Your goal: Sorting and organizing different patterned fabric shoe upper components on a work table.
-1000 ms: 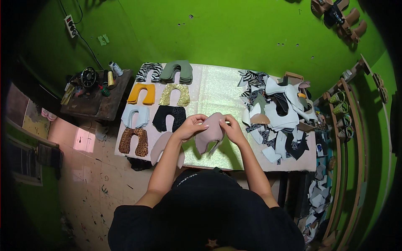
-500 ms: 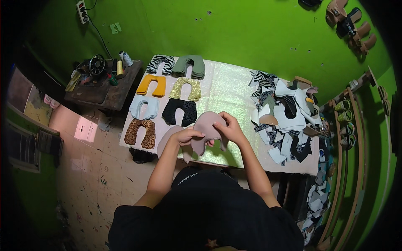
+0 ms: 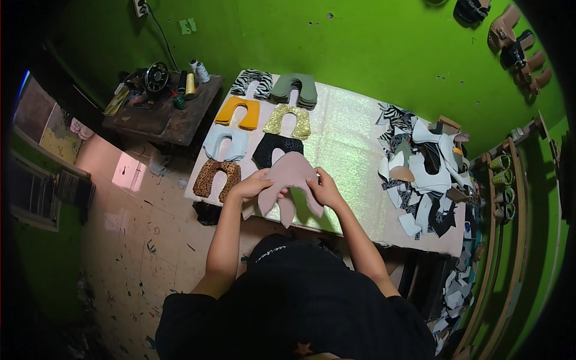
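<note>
Above the table's front edge I hold a dusty-pink, U-shaped shoe upper piece (image 3: 289,169), its two legs pointing toward me. My left hand (image 3: 252,185) grips its left leg, fingers partly underneath. On the other leg my right hand (image 3: 326,189) pinches the edge between thumb and fingers. More pink pieces (image 3: 287,213) hang below, beside my left hand; how many is hidden. Just beyond lies a stack of black patterned pieces (image 3: 273,148), partly covered by the pink one. Leopard-print pieces (image 3: 217,179) rest left of my left hand.
Stacks of zebra (image 3: 252,84), green (image 3: 300,90), orange (image 3: 238,113), gold (image 3: 288,122) and pale blue (image 3: 225,144) pieces lie in two columns. Scraps (image 3: 427,168) pile up at the table's right. A sewing machine (image 3: 155,78) stands at far left; shoe racks (image 3: 504,186) line the right wall.
The pink piece in my hands has been spread wider and turned so its legs face me more squarely. My left hand has moved slightly up and left. The view has shifted somewhat.
</note>
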Demonstrator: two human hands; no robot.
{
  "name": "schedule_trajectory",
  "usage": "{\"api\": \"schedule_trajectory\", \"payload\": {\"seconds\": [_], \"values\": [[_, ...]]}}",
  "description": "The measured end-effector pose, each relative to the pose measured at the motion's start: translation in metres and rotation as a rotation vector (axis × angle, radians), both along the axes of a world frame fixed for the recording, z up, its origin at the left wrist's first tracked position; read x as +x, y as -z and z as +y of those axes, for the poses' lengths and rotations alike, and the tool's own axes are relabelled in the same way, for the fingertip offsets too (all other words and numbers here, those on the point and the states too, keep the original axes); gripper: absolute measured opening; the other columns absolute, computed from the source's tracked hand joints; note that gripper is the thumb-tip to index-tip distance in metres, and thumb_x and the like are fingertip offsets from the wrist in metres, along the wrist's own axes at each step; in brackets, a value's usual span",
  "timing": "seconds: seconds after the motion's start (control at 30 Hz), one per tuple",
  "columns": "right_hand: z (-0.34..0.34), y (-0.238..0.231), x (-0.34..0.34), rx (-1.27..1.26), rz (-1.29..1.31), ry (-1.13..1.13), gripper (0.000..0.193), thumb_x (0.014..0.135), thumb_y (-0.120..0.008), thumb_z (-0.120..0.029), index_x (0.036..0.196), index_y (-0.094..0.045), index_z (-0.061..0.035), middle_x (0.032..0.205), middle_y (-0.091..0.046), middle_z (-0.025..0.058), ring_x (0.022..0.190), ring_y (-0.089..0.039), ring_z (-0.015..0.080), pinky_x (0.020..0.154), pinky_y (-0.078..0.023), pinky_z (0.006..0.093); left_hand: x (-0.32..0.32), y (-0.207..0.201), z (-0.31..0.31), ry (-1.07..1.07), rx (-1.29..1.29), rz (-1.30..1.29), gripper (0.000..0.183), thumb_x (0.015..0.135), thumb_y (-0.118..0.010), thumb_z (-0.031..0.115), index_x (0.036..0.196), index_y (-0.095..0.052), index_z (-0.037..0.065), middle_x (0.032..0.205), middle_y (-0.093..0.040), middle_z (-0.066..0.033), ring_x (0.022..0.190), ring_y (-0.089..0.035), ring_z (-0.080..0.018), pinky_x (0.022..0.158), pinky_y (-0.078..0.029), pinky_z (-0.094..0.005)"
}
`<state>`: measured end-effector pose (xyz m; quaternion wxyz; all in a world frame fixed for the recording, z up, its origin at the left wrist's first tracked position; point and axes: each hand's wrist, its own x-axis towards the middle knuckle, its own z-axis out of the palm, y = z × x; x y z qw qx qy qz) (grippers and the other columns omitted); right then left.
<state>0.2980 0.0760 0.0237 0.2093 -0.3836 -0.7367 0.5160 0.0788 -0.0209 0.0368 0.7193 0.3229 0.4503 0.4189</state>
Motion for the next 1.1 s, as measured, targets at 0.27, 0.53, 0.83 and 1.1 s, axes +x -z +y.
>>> {"api": "schedule_trajectory", "payload": {"seconds": [0.27, 0.53, 0.83, 1.1], "values": [[-0.034, 0.058, -0.041, 0.054, -0.160, 0.016, 0.022, 0.079, -0.056, -0.019, 0.090, -0.056, -0.0001, 0.072, -0.060, 0.0191, 0.065, -0.059, 0.0301, 0.062, -0.045, 0.0367, -0.028, 0.060, -0.042, -0.149, -0.070, 0.754, 0.022, 0.084, -0.049, 0.010, 0.098, -0.056, -0.006, 0.081, -0.063, -0.0128, 0.070, -0.060, -0.0178, 0.066, -0.047, -0.0286], [-0.048, 0.082, -0.049, 0.129, -0.293, 0.041, 0.026, 0.075, -0.059, -0.018, 0.090, -0.056, 0.0034, 0.073, -0.061, 0.0214, 0.071, -0.061, 0.0336, 0.067, -0.048, 0.0379, -0.022, 0.082, -0.055, -0.311, -0.010, 1.180, 0.021, 0.073, -0.060, 0.011, 0.089, -0.061, -0.002, 0.081, -0.061, -0.0194, 0.075, -0.059, -0.0295, 0.069, -0.046, -0.0353], [-0.042, 0.071, -0.050, 0.113, -0.321, 0.085, 0.024, 0.075, -0.059, -0.017, 0.086, -0.057, 0.0034, 0.075, -0.061, 0.0233, 0.072, -0.061, 0.0356, 0.068, -0.048, 0.0396, -0.020, 0.080, -0.043, -0.308, -0.021, 1.164, 0.020, 0.074, -0.059, 0.011, 0.090, -0.062, 0.000, 0.083, -0.062, -0.0184, 0.079, -0.060, -0.0308, 0.073, -0.046, -0.0365], [-0.041, 0.091, -0.050, 0.176, -0.354, 0.102, 0.022, 0.074, -0.060, -0.017, 0.082, -0.057, 0.0032, 0.075, -0.061, 0.0232, 0.072, -0.060, 0.0372, 0.068, -0.048, 0.0405, -0.016, 0.103, -0.039, -0.365, -0.066, 1.247, 0.020, 0.072, -0.061, 0.006, 0.091, -0.061, 0.000, 0.086, -0.062, -0.0193, 0.082, -0.060, -0.0323, 0.073, -0.046, -0.0360]]}}
